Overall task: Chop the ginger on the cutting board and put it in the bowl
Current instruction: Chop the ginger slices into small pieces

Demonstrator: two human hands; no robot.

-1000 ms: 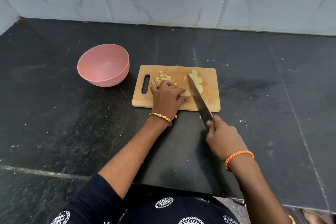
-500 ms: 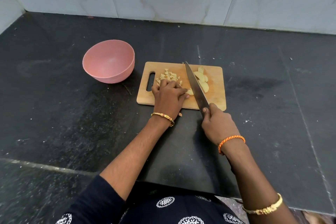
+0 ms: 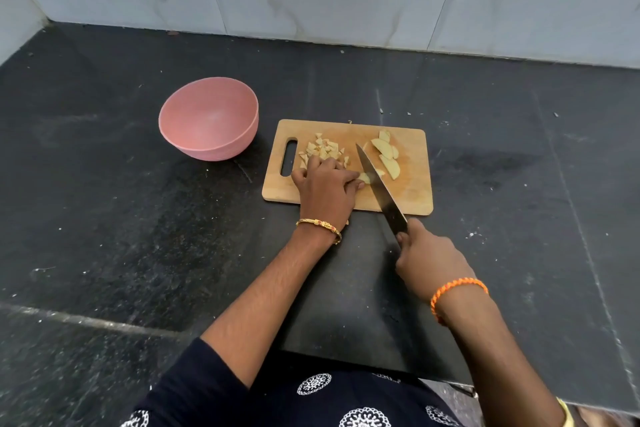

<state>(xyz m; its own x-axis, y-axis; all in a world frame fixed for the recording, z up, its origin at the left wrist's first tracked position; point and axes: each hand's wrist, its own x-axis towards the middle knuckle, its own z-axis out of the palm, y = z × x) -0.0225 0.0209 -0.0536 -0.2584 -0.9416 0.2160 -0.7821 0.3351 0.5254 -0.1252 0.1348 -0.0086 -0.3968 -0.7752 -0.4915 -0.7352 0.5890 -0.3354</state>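
Ginger: one piece [image 3: 364, 177] is held down on the board [image 3: 412, 198], so it cannot slip under the blade.
Left hand [image 3: 327, 189]: its curled fingers pinch that piece, tucked back from the edge to stay safe.
Right hand [image 3: 429, 258]: it is wrapped tight round the knife handle, near the board's near edge.
Knife [image 3: 379, 189]: the blade is laid across the held piece, just right of the fingertips.
Chopped bits [image 3: 323, 149]: they are piled on the left, out of the way.
Slices [image 3: 388, 156]: they are kept on the right, waiting to be cut.
Bowl [image 3: 209, 118]: it is set left of the board, with no ginger seen inside.
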